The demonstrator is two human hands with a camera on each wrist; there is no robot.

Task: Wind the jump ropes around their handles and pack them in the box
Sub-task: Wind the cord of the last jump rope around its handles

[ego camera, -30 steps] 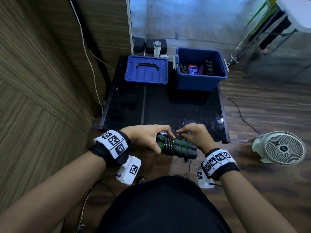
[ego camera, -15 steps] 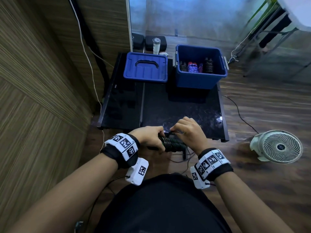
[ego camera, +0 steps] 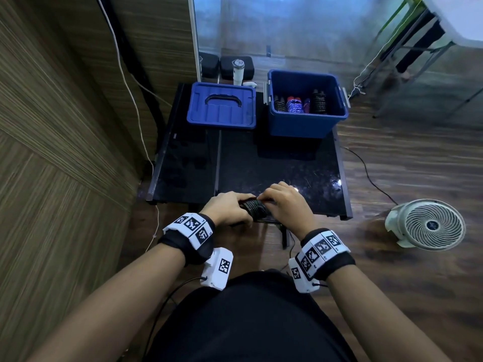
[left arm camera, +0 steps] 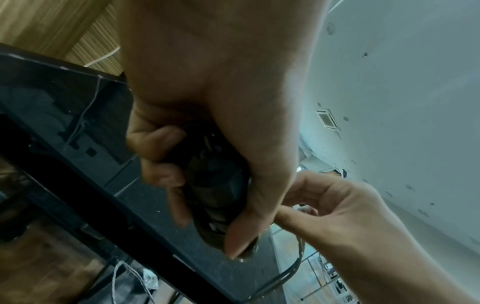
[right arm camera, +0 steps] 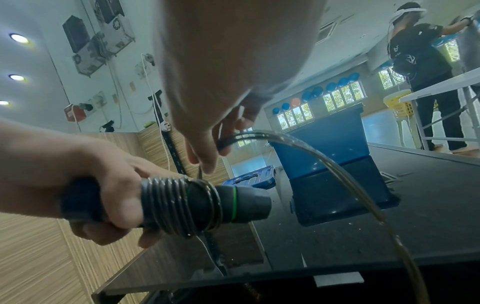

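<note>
Two hands met over the near edge of the black glossy low table point(ego camera: 277, 165). My left hand point(ego camera: 227, 209) was curled around the pair of black foam jump-rope handles with thin green rings point(right arm camera: 207, 203), thumb on top and fingers wrapped below, holding them level just above the table edge. Several turns of the thin dark glossy rope point(right arm camera: 311, 148) already lay tight around the handles beside my left thumb. My right hand point(ego camera: 285, 202) pinched the free part of this rope between thumb and fingertips, just above the coils; from the pinch the rope made a wide loop in the air and fell down past the table front.

At the far end of the table stood the open blue plastic box point(ego camera: 307, 126). Inside it three or four wound rope bundles point(ego camera: 295, 104) stood upright in a row: black ones and one with purple and red cord. The blue plastic lid with a black handle point(ego camera: 221, 105) lay flat just beside the box, on its left. On the wooden floor, to the right of the table, stood a small white round fan point(ego camera: 428, 226).
</note>
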